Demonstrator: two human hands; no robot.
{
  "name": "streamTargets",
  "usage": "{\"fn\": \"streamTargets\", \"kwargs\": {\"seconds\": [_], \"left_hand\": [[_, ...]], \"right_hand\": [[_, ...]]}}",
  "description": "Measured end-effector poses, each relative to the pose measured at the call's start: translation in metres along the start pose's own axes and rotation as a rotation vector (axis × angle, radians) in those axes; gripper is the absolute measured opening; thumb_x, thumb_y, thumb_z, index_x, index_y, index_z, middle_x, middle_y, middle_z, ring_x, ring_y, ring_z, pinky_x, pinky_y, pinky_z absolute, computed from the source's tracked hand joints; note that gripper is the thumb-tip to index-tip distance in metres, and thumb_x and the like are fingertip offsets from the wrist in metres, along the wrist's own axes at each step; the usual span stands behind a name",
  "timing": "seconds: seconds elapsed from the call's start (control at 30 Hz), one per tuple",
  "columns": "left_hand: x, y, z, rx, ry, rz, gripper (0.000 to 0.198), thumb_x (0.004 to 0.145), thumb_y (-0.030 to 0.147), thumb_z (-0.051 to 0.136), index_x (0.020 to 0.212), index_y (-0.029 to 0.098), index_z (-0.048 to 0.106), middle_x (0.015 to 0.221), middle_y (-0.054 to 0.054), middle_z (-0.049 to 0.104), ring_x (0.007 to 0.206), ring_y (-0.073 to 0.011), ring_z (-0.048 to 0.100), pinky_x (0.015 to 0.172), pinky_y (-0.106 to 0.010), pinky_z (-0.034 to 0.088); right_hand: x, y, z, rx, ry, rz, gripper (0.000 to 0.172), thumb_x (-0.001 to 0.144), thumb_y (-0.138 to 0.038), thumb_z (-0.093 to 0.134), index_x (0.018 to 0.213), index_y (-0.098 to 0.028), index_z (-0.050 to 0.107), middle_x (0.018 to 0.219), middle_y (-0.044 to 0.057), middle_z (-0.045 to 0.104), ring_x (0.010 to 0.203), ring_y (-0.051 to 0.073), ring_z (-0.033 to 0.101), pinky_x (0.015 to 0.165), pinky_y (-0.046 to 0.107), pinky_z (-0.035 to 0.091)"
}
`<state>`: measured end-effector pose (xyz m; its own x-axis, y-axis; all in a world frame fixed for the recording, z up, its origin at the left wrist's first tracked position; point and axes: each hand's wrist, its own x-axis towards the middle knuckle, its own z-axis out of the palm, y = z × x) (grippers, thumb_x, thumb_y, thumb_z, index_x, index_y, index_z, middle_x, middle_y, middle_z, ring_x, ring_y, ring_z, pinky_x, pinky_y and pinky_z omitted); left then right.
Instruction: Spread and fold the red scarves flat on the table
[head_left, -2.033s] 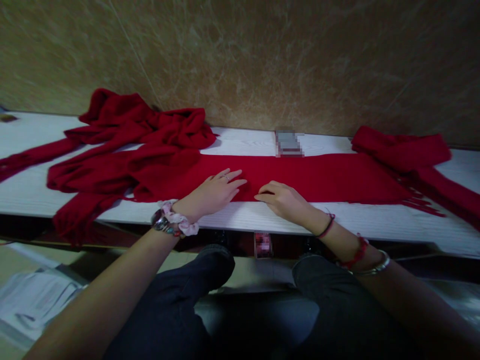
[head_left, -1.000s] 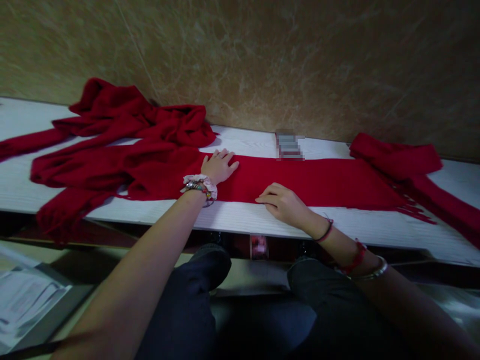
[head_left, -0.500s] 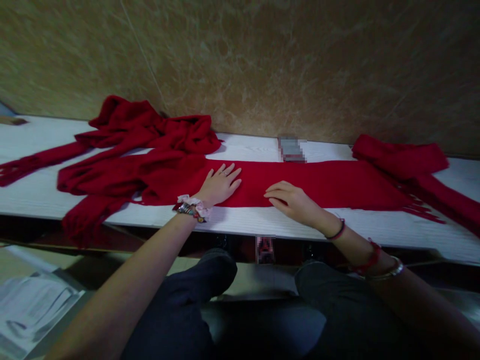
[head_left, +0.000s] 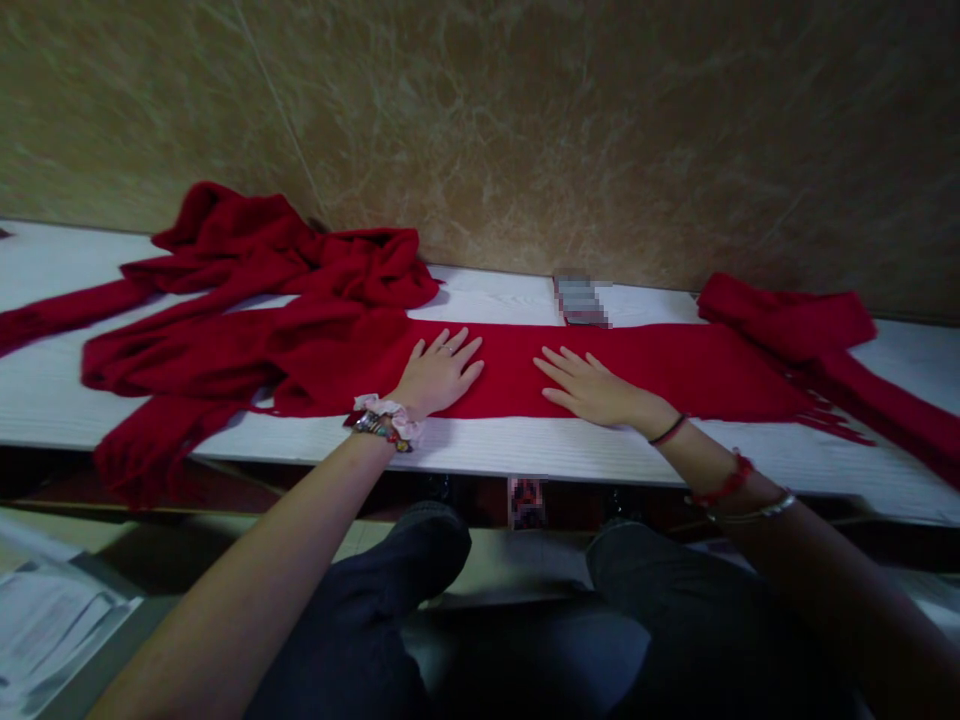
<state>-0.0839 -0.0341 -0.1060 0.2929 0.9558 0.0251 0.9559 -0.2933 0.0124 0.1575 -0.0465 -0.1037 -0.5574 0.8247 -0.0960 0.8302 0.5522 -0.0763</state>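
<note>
We saw a brown marbled wall [head_left: 487,130] behind a white tabletop [head_left: 480,450] and, near the wall, a blurred grey object [head_left: 581,303]. Below the tabletop we noticed a pixelated reddish item [head_left: 527,503]; at lower left, white papers [head_left: 45,622].

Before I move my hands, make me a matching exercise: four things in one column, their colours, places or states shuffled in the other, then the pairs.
Column one:
1. Left hand
2. Right hand
3. Flat cloth
4. Tabletop

Column two:
A. White, beneath the red fabric
B. Spread, thin dark wristband behind it
C. Red, under both hands
D. Spread, ring on a finger

Pairs: 1-D, 2-B, 3-C, 4-A.
</note>
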Motion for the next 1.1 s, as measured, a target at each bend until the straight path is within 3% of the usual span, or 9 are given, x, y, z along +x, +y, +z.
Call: {"fn": "streamTargets", "kwargs": {"seconds": [0.1, 0.2, 0.37, 0.5, 0.6, 0.7, 0.77, 0.93, 1.1], "left_hand": [[0.0, 0.0, -0.001, 0.006, 0.005, 0.007, 0.051, 0.095, 0.04, 0.022, 0.142, 0.023, 0.03, 0.15, -0.003, 0.024, 0.138, -0.0256, 0.02, 0.109, -0.048, 0.021], [0.0, 0.0, -0.002, 0.008, 0.002, 0.007, 0.05, 0.095, 0.039, 0.022, 0.142, 0.023, 0.03, 0.15, -0.003, 0.024, 0.137, -0.0258, 0.021, 0.109, -0.049, 0.021], [0.0, 0.001, -0.003, 0.002, -0.02, -0.006, 0.051, 0.095, 0.04, 0.02, 0.143, 0.024, 0.027, 0.151, -0.002, 0.023, 0.138, -0.0264, 0.019, 0.109, -0.05, 0.021], [-0.001, 0.0, -0.002, 0.006, -0.012, -0.028, 0.052, 0.094, 0.043, 0.019, 0.143, 0.028, 0.027, 0.151, -0.002, 0.022, 0.138, -0.0304, 0.018, 0.107, -0.054, 0.021], [0.0, 0.0, -0.002, -0.007, -0.008, -0.045, 0.052, 0.094, 0.045, 0.019, 0.143, 0.029, 0.028, 0.151, -0.002, 0.021, 0.137, -0.0334, 0.017, 0.106, -0.059, 0.02], [0.0, 0.0, -0.002, -0.017, -0.008, -0.05, 0.052, 0.093, 0.045, 0.02, 0.143, 0.03, 0.028, 0.151, -0.002, 0.022, 0.137, -0.0345, 0.017, 0.105, -0.061, 0.019], [0.001, 0.0, -0.002, -0.017, -0.006, -0.049, 0.052, 0.093, 0.044, 0.02, 0.143, 0.029, 0.028, 0.151, -0.002, 0.023, 0.137, -0.0346, 0.018, 0.105, -0.061, 0.019], [0.001, -0.001, -0.002, -0.028, -0.012, -0.054, 0.053, 0.093, 0.045, 0.019, 0.143, 0.028, 0.028, 0.151, -0.003, 0.022, 0.137, -0.0346, 0.018, 0.103, -0.064, 0.018], [0.0, -0.001, -0.001, -0.03, -0.001, -0.06, 0.053, 0.093, 0.044, 0.019, 0.143, 0.029, 0.028, 0.151, -0.002, 0.022, 0.137, -0.0329, 0.019, 0.103, -0.065, 0.019]], "right_hand": [[0.001, -0.005, -0.011, 0.018, -0.015, 0.072, 0.065, 0.09, -0.054, 0.029, 0.145, -0.02, 0.023, 0.152, 0.008, 0.016, 0.138, 0.03, 0.013, 0.108, 0.057, 0.017], [0.017, -0.028, -0.016, 0.041, 0.102, 0.06, 0.066, 0.091, -0.053, 0.023, 0.145, -0.014, 0.021, 0.152, 0.01, 0.015, 0.139, 0.028, 0.01, 0.109, 0.055, 0.016], [0.034, -0.048, -0.003, 0.038, 0.091, 0.053, 0.063, 0.092, -0.049, 0.024, 0.144, -0.013, 0.024, 0.151, 0.01, 0.019, 0.139, 0.027, 0.015, 0.109, 0.056, 0.016], [0.011, -0.017, 0.004, -0.019, 0.058, 0.108, 0.059, 0.093, -0.043, 0.023, 0.145, -0.014, 0.022, 0.152, 0.009, 0.016, 0.139, 0.026, 0.015, 0.109, 0.055, 0.018], [-0.012, 0.016, 0.002, -0.053, 0.032, 0.232, 0.057, 0.093, -0.037, 0.024, 0.144, -0.011, 0.023, 0.152, 0.012, 0.017, 0.138, 0.029, 0.017, 0.108, 0.053, 0.023], [-0.021, 0.029, -0.001, -0.07, 0.074, 0.35, 0.057, 0.093, -0.034, 0.025, 0.142, -0.005, 0.028, 0.15, 0.018, 0.022, 0.137, 0.032, 0.019, 0.108, 0.051, 0.023], [-0.013, 0.021, -0.003, -0.042, 0.122, 0.333, 0.058, 0.093, -0.035, 0.025, 0.141, -0.004, 0.029, 0.149, 0.018, 0.022, 0.137, 0.032, 0.019, 0.109, 0.05, 0.023], [0.04, -0.03, -0.007, 0.069, 0.143, 0.052, 0.056, 0.093, -0.038, 0.025, 0.144, -0.013, 0.025, 0.152, 0.012, 0.019, 0.138, 0.029, 0.016, 0.109, 0.051, 0.023], [0.07, -0.04, -0.004, 0.059, 0.118, 0.071, 0.054, 0.094, -0.036, 0.026, 0.142, -0.014, 0.029, 0.151, 0.012, 0.022, 0.138, 0.027, 0.019, 0.11, 0.049, 0.02]]}}
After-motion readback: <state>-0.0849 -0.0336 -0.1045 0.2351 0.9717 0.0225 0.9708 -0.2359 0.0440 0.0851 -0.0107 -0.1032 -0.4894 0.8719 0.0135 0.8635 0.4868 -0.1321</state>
